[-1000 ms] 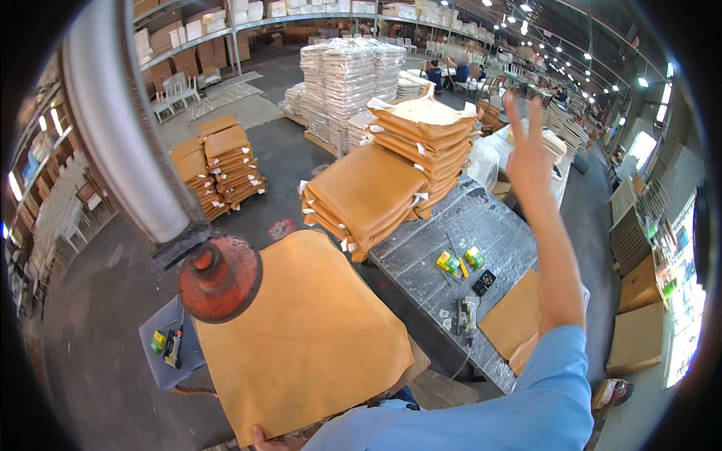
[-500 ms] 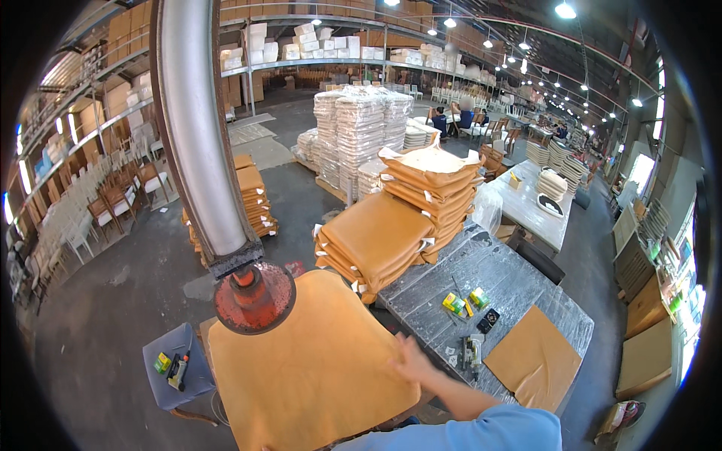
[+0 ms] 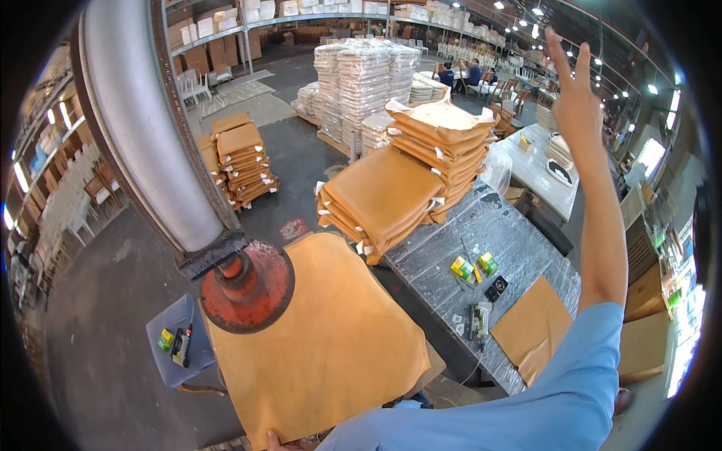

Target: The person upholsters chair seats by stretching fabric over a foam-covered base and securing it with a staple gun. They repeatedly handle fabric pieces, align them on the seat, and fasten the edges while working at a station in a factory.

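Note:
A tan leather sheet [image 3: 338,331] lies spread in front of me, its far left part under a red round press head [image 3: 248,289] on a thick metal column [image 3: 154,128]. My left hand [image 3: 281,442] shows only partly at the lower edge, its thumb over the sheet's near edge; the other fingers are mostly hidden. High on the right, my right hand [image 3: 577,109] is raised well off the sheet. Two of its fingers stretch upward, apart, and nothing shows in it.
On the right, a plastic-covered table [image 3: 444,248] holds a staple gun [image 3: 478,322], small yellow-green boxes [image 3: 462,267] and another tan piece [image 3: 532,327]. Stacked tan cushions [image 3: 383,192] stand beyond. At left, a low stool [image 3: 162,361] carries another staple gun [image 3: 181,347]. People work farther back.
My right hand has left the sheet's right side and swung up high to the right. My left thumb has come into view at the near edge. The whole view has shifted.

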Action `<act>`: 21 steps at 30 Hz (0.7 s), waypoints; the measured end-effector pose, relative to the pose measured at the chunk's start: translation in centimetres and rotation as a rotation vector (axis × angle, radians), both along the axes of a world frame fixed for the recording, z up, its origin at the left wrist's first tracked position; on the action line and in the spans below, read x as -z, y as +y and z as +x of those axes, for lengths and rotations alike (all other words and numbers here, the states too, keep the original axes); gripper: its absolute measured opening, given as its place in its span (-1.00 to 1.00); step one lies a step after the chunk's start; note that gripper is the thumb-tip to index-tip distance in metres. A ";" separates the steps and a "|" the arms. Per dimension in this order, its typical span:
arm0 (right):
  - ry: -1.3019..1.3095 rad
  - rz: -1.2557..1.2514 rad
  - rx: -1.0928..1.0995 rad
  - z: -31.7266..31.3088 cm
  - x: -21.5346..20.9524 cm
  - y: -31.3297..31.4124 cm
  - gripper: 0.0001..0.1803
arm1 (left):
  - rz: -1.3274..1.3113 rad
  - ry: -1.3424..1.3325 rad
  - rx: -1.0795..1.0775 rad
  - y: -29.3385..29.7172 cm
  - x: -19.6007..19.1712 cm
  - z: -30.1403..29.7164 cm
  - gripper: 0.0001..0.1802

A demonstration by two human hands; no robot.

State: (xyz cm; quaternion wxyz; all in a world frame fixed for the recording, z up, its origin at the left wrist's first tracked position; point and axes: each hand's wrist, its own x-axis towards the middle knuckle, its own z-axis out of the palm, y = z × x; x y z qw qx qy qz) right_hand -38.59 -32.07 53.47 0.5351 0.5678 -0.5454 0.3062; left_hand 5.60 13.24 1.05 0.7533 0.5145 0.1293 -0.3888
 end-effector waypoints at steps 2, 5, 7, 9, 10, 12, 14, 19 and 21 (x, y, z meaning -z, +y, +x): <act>-0.012 0.044 -0.028 0.0 1.6 -0.6 0.21 | 0.010 0.012 -0.010 0.0 -0.1 -0.2 -0.44; -0.062 0.071 -0.044 0.4 3.7 -2.3 0.30 | 0.015 0.012 -0.027 -0.1 -0.5 -0.2 -0.45; -0.074 0.111 -0.061 0.1 4.5 -2.8 0.29 | 0.006 0.013 -0.027 -0.4 -0.5 -0.1 -0.46; -0.124 0.212 -0.101 0.8 6.2 -3.2 0.26 | 0.006 0.011 -0.036 -0.6 -0.7 -0.1 -0.47; -0.126 0.251 -0.109 0.8 7.8 -3.4 0.26 | 0.004 0.012 -0.031 -0.6 -0.7 -0.1 -0.47; -0.190 0.404 -0.155 1.0 12.6 -3.6 0.27 | -0.002 0.018 -0.025 -0.8 -0.4 -0.3 -0.48; -0.393 0.780 -0.201 2.7 19.9 -3.3 0.22 | -0.006 0.008 -0.026 -0.8 -0.6 -0.1 -0.49; -0.598 1.695 -0.582 5.0 41.7 4.7 0.28 | -0.041 0.010 -0.011 -1.0 -0.1 0.1 -0.50; -0.719 1.754 -0.642 6.2 48.9 8.9 0.38 | -0.057 0.032 0.012 -1.4 0.3 -0.2 -0.51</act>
